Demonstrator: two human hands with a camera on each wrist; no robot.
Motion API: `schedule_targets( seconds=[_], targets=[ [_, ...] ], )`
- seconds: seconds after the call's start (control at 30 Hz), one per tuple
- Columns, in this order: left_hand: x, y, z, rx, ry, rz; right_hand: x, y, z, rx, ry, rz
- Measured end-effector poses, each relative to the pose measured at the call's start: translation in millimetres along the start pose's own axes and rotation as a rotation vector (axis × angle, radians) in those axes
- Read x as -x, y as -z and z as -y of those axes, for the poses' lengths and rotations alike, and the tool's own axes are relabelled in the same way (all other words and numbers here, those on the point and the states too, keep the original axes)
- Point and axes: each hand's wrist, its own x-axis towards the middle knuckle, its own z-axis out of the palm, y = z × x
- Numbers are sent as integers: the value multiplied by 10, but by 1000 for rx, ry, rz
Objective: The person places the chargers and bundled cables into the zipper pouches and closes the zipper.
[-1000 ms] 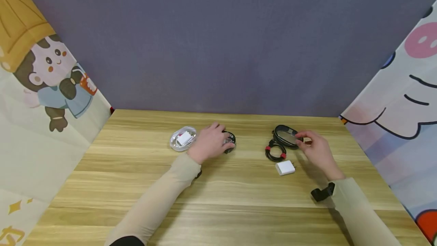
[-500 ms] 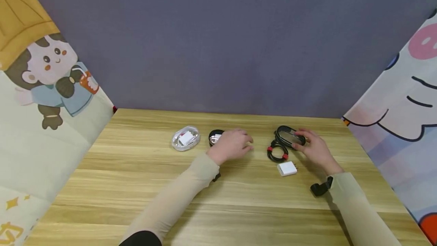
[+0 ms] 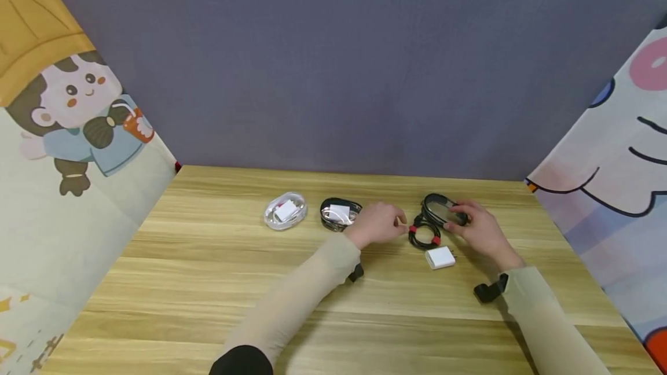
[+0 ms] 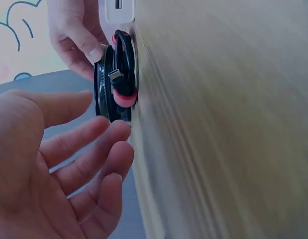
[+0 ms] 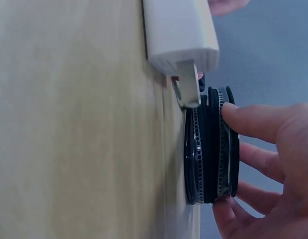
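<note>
My right hand (image 3: 484,235) grips the edge of an oval cable winder with a black cable wound on it (image 3: 428,214), thumb on one side and fingers on the other. In the right wrist view the winder (image 5: 209,149) sits low at the tabletop. Beside it lies a small coiled black cable with red ties (image 3: 414,242), its metal plug showing in the left wrist view. My left hand (image 3: 377,224) hovers just left of that coil, fingers loosely bent, holding nothing. A white charger plug (image 3: 440,257) lies in front of the coil, prongs pointing right.
On the left are a white cable winder (image 3: 270,216) with a white charger (image 3: 285,210) in its middle and a black cable winder (image 3: 328,222) with another white charger (image 3: 340,213). A grey wall (image 3: 344,74) stands behind the wooden table (image 3: 208,282).
My left hand has moved right, from over the middle winder to beside the small coiled cable, uncovering that winder. My right hand has stayed at the right-hand winder, its fingers settling on the edge.
</note>
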Motion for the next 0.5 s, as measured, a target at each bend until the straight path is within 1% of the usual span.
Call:
schedule_targets(
  seconds=[0.1,0.2,0.3,0.43,0.5],
  targets=[
    [-50,-61,-9,67,38,10,15,-23,12,3,1,-17],
    [-96,-110,-29,96,75,15,29,-45,29,8,-1,-37],
    [-136,-142,-74,77,124,13,39,-65,48,10,-2,-55],
    [-176,-166,-158,47,216,20,50,-88,66,6,4,-76],
    [-194,-174,-195,53,259,32,55,-96,74,0,5,-79]
  ],
)
